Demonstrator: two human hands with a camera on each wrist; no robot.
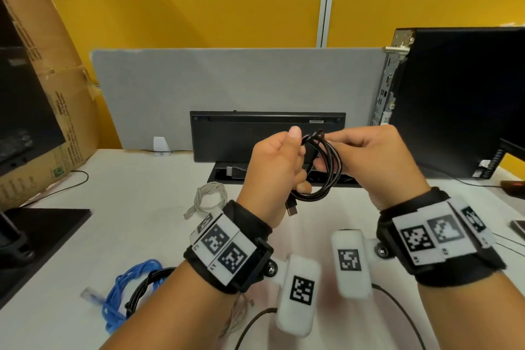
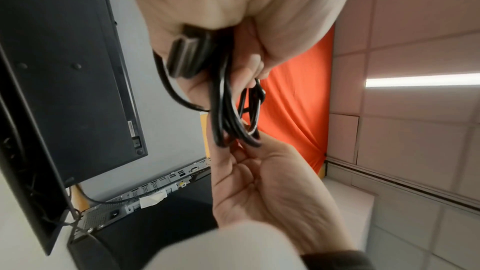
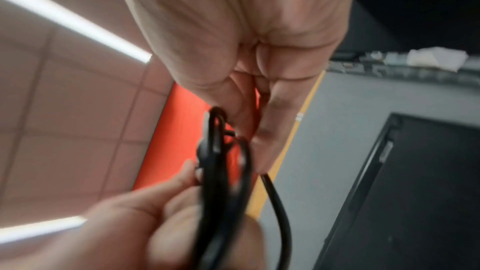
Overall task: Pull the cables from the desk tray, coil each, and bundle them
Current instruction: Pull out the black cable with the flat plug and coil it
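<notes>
A black cable (image 1: 326, 167) hangs in a coil of several loops above the desk, held between both hands. My left hand (image 1: 279, 167) grips the coil's left side, with a plug (image 1: 291, 209) sticking out below the palm. My right hand (image 1: 366, 162) pinches the top right of the coil (image 2: 233, 114) with its fingertips. In the right wrist view the loops (image 3: 221, 163) run blurred between both hands. Behind the hands the black desk tray (image 1: 224, 175) lies open with dark cables inside. A coiled grey cable (image 1: 208, 197) lies on the desk left of my left wrist.
A blue cable (image 1: 127, 287) and a black cable coil (image 1: 147, 283) lie at the near left. A monitor stand base (image 1: 45, 224) and cardboard box (image 1: 56, 94) fill the left. A black computer tower (image 1: 460, 99) stands right, a grey divider (image 1: 227, 88) behind.
</notes>
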